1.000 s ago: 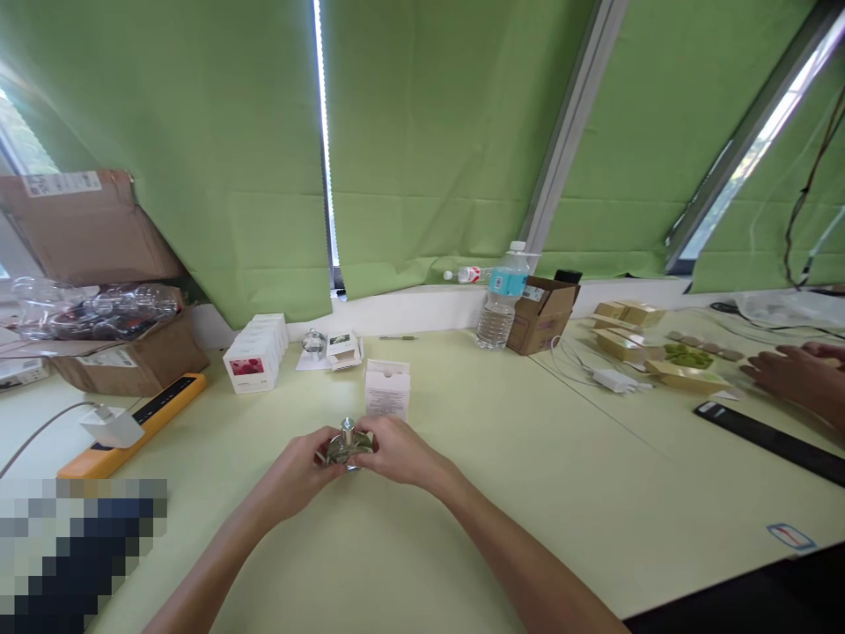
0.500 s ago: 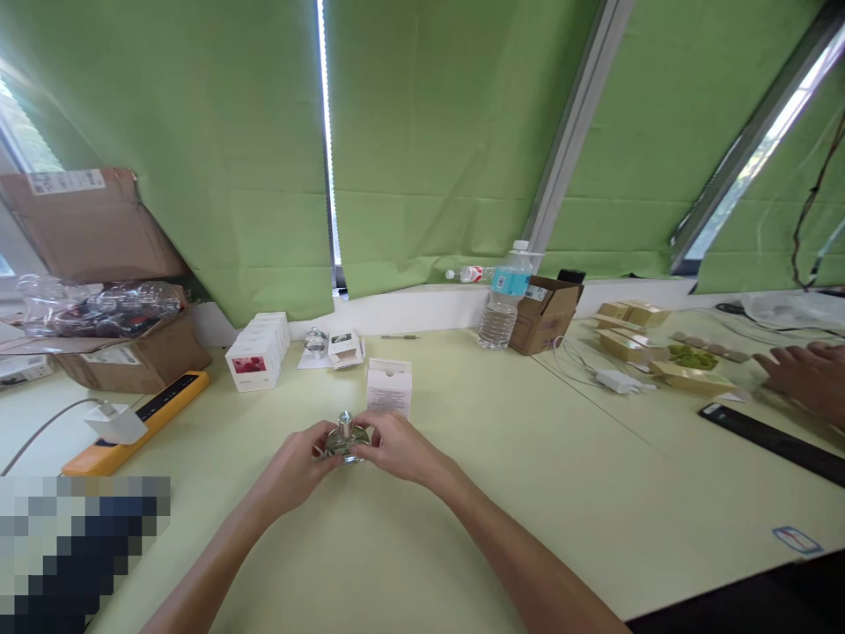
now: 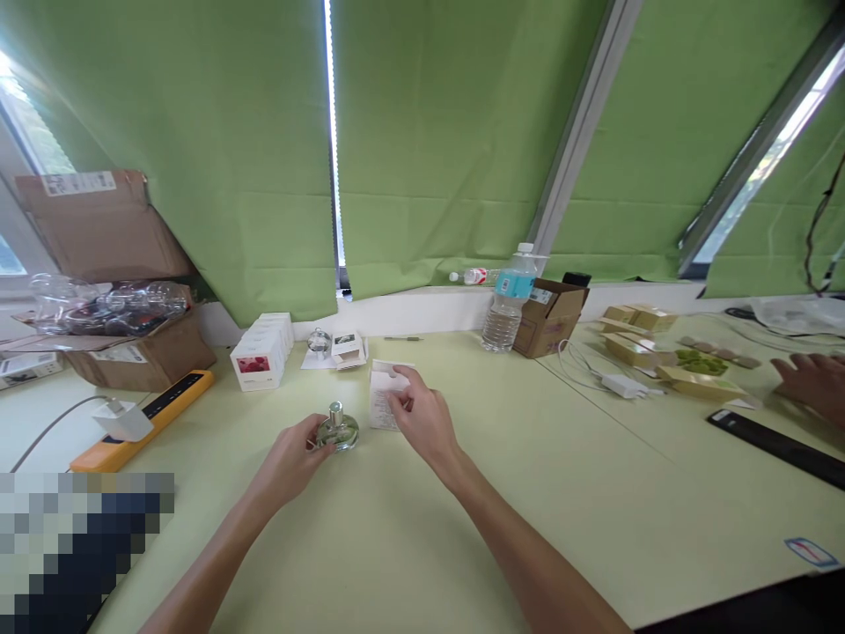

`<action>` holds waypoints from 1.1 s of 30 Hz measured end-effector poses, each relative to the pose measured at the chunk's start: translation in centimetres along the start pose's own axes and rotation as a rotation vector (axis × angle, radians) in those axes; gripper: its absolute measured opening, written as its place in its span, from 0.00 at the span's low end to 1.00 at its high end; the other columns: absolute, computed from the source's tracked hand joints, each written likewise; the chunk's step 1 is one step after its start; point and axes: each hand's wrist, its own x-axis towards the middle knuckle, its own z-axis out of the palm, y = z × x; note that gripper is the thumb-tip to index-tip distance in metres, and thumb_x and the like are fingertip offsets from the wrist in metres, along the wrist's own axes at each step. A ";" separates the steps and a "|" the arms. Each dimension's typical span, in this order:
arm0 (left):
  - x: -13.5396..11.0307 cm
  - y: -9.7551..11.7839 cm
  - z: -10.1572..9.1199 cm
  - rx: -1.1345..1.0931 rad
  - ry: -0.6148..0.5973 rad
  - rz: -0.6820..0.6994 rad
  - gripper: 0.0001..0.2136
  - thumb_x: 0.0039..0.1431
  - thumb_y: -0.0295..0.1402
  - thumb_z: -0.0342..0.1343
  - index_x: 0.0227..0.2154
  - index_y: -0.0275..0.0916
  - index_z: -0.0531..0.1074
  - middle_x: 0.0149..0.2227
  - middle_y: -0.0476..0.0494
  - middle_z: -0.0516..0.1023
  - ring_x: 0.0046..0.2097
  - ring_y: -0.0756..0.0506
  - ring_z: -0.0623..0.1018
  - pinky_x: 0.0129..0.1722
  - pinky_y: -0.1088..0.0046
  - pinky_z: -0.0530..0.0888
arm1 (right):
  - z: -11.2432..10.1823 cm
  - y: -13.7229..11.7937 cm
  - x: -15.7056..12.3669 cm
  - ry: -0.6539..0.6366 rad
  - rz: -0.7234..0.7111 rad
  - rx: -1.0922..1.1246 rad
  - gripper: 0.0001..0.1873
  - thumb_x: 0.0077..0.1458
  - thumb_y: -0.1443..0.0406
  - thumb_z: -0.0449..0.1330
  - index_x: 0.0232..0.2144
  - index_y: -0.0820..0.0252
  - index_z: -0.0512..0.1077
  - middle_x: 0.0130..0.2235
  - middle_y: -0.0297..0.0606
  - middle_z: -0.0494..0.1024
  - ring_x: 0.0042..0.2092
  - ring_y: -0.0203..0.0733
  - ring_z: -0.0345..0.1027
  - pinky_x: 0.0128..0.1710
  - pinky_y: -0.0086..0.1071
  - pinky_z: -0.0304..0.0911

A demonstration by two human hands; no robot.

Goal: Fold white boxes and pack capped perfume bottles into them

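My left hand (image 3: 297,458) grips a small round perfume bottle (image 3: 338,431) by its left side. The bottle is clear glass with a pale green tint and a silver cap, and it stands upright at the table. My right hand (image 3: 426,423) is at the upper right of a small white carton (image 3: 381,401) with its top flap up. The thumb lies along the carton's front and the index finger reaches to its top edge; the other fingers are curled and partly hidden.
Behind are a row of white boxes (image 3: 262,361), a round glass item (image 3: 319,343) and a pen (image 3: 402,339). An orange power strip (image 3: 142,423) lies left. Rightward stand a water bottle (image 3: 505,308), a cardboard box (image 3: 551,317) and yellow boxes (image 3: 700,385), near another person's hand (image 3: 815,383).
My right hand has let go of the perfume bottle and moved up and right to the white carton. My left hand still holds the bottle, now slightly further left.
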 end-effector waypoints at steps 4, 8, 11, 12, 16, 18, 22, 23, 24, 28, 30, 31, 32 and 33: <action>0.1 -0.1 0.0 0.006 0.027 -0.026 0.14 0.55 0.40 0.50 0.42 0.43 0.70 0.35 0.47 0.77 0.37 0.44 0.75 0.36 0.70 0.69 | 0.0 0.4 0.2 -0.019 0.020 -0.044 0.20 0.55 0.64 0.54 0.51 0.52 0.64 0.24 0.28 0.76 0.27 0.39 0.69 0.29 0.28 0.56; 0.1 -0.1 0.1 0.028 0.063 -0.038 0.15 0.55 0.40 0.50 0.44 0.44 0.69 0.36 0.47 0.77 0.37 0.43 0.75 0.36 0.70 0.69 | 0.0 0.3 0.1 0.002 -0.011 -0.069 0.12 0.56 0.67 0.51 0.42 0.53 0.69 0.23 0.28 0.75 0.26 0.37 0.68 0.28 0.27 0.55; 0.1 -0.2 0.1 0.054 0.084 -0.031 0.15 0.55 0.40 0.49 0.45 0.44 0.69 0.36 0.47 0.77 0.37 0.43 0.75 0.35 0.69 0.69 | 0.1 0.2 -0.1 0.023 -0.075 -0.094 0.10 0.56 0.68 0.51 0.38 0.53 0.71 0.23 0.28 0.75 0.24 0.36 0.67 0.29 0.26 0.55; 0.1 -0.3 0.2 0.061 0.089 -0.024 0.15 0.55 0.40 0.49 0.45 0.44 0.69 0.37 0.46 0.77 0.37 0.43 0.75 0.35 0.69 0.69 | 0.2 0.2 -0.1 0.028 -0.096 -0.105 0.10 0.56 0.68 0.51 0.37 0.54 0.71 0.22 0.28 0.75 0.24 0.36 0.67 0.29 0.26 0.55; 0.3 -0.9 0.6 0.088 0.114 -0.013 0.16 0.55 0.41 0.50 0.46 0.44 0.69 0.37 0.45 0.77 0.38 0.42 0.76 0.36 0.69 0.70 | 0.6 0.2 -0.4 0.062 -0.162 -0.136 0.09 0.56 0.68 0.52 0.36 0.55 0.73 0.22 0.29 0.75 0.24 0.35 0.67 0.28 0.25 0.54; 0.3 -1.1 0.7 0.086 0.133 -0.014 0.18 0.55 0.43 0.51 0.47 0.44 0.67 0.42 0.44 0.77 0.40 0.42 0.76 0.38 0.68 0.71 | 0.7 0.3 -0.5 0.098 -0.203 -0.149 0.09 0.57 0.68 0.53 0.36 0.55 0.73 0.23 0.29 0.75 0.24 0.34 0.67 0.27 0.25 0.53; 0.0 -0.6 0.7 0.085 0.220 0.008 0.23 0.56 0.47 0.50 0.52 0.45 0.63 0.51 0.43 0.72 0.45 0.41 0.76 0.41 0.66 0.71 | 0.6 0.3 -0.7 0.211 -0.311 -0.211 0.09 0.58 0.67 0.52 0.35 0.55 0.73 0.22 0.30 0.75 0.24 0.33 0.67 0.27 0.24 0.51; -0.1 -0.3 0.6 0.095 0.247 0.019 0.23 0.56 0.48 0.50 0.53 0.46 0.62 0.51 0.42 0.71 0.46 0.41 0.75 0.42 0.65 0.71 | 0.6 0.3 -0.7 0.241 -0.336 -0.232 0.10 0.59 0.67 0.52 0.35 0.56 0.73 0.22 0.30 0.75 0.23 0.32 0.66 0.26 0.25 0.50; -0.2 0.0 0.5 0.107 0.269 0.032 0.23 0.56 0.48 0.49 0.53 0.46 0.62 0.52 0.42 0.71 0.47 0.40 0.75 0.43 0.65 0.71 | 0.5 0.3 -0.8 0.263 -0.354 -0.251 0.10 0.59 0.66 0.52 0.36 0.56 0.74 0.21 0.30 0.74 0.23 0.32 0.65 0.26 0.25 0.49; -0.4 0.8 0.5 0.146 0.288 0.097 0.21 0.58 0.45 0.49 0.53 0.46 0.62 0.51 0.42 0.71 0.50 0.40 0.73 0.46 0.63 0.70 | 0.5 0.0 -0.9 0.233 -0.339 -0.297 0.10 0.60 0.65 0.51 0.36 0.55 0.73 0.21 0.31 0.75 0.23 0.33 0.66 0.25 0.26 0.47; -0.5 0.9 0.6 0.150 0.284 0.111 0.20 0.58 0.44 0.49 0.53 0.45 0.62 0.51 0.42 0.70 0.51 0.40 0.72 0.47 0.63 0.69 | 0.5 -0.1 -0.8 0.156 -0.288 -0.325 0.10 0.60 0.65 0.51 0.37 0.54 0.73 0.22 0.31 0.76 0.24 0.34 0.67 0.25 0.27 0.46; -0.5 0.8 0.7 0.148 0.283 0.108 0.20 0.59 0.44 0.48 0.53 0.45 0.61 0.51 0.41 0.70 0.52 0.40 0.71 0.48 0.62 0.69 | 0.5 -0.2 -0.8 0.109 -0.265 -0.342 0.10 0.60 0.64 0.51 0.38 0.54 0.73 0.22 0.31 0.76 0.24 0.35 0.68 0.25 0.27 0.46; -0.5 0.8 0.8 0.144 0.280 0.100 0.21 0.59 0.44 0.48 0.53 0.45 0.60 0.52 0.41 0.70 0.52 0.39 0.71 0.48 0.61 0.68 | 0.5 -0.3 -0.8 0.064 -0.245 -0.357 0.10 0.60 0.64 0.51 0.39 0.53 0.72 0.22 0.31 0.77 0.24 0.35 0.68 0.25 0.27 0.46; -0.5 0.7 0.9 0.139 0.277 0.088 0.21 0.59 0.44 0.48 0.54 0.45 0.59 0.53 0.40 0.69 0.52 0.39 0.71 0.49 0.61 0.68 | 0.4 -0.4 -0.8 0.024 -0.228 -0.370 0.10 0.60 0.64 0.51 0.40 0.52 0.72 0.23 0.31 0.77 0.24 0.36 0.68 0.25 0.28 0.46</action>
